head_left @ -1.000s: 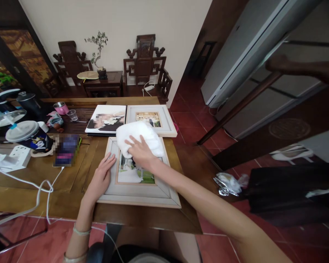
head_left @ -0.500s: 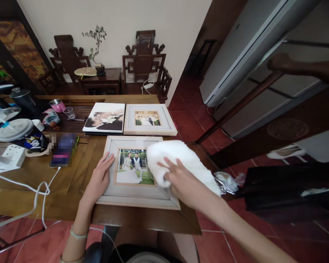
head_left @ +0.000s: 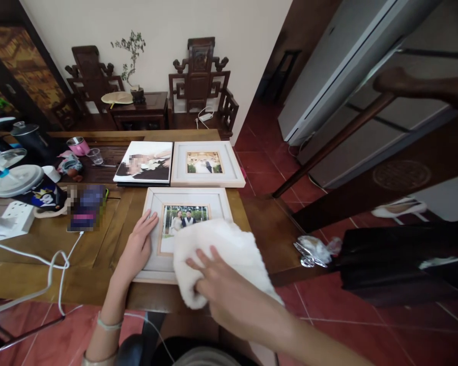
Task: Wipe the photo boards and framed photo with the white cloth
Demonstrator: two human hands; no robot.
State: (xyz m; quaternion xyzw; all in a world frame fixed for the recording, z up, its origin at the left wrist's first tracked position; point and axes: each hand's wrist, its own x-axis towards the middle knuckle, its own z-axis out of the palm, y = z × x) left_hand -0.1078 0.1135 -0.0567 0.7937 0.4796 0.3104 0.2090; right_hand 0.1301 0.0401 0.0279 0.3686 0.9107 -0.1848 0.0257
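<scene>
The right hand (head_left: 229, 292) presses a white cloth (head_left: 217, 254) flat against the near right corner of the photo frame (head_left: 187, 195), its grip spread open over the fabric rather than clenched. The frame lies flat at the near edge of the worktop (head_left: 99, 239) (long side running left to right). The left hand (head_left: 137, 246), grip open, steadies its left rail, so the uncovered glass lies just ahead and left of the cloth.

Soft, even daylight, brightest on the pale back wall (head_left: 99, 20) and the white cloth (head_left: 221, 254), slightly washed out. Dim in the dark wood corners at left. Faint shadows only under the right hand (head_left: 229, 290). Strong wide-angle bending at the edges; slight motion blur on that hand; pixelated patches on the table (head_left: 30, 254).
</scene>
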